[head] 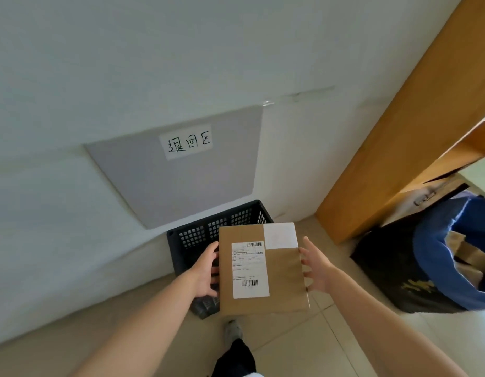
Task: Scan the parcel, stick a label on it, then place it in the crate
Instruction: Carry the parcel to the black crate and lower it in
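A flat brown cardboard parcel [282, 278] hangs above a black slotted crate [208, 232] that stands on the floor against the wall. Its top face carries a printed shipping label [249, 269] with barcodes and a blank white label [280, 235] at the far right corner. My left hand [206, 270] grips the parcel's left edge. My right hand [316, 265] presses against its right edge with the fingers spread. Most of the crate's inside is hidden behind the parcel.
A grey board [181, 183] with a handwritten paper sign [186, 141] hangs on the wall above the crate. A wooden door frame [399, 137] stands to the right. A black and blue bag [437, 257] with cardboard sits on the floor. My shoe [233, 331] is just below the parcel.
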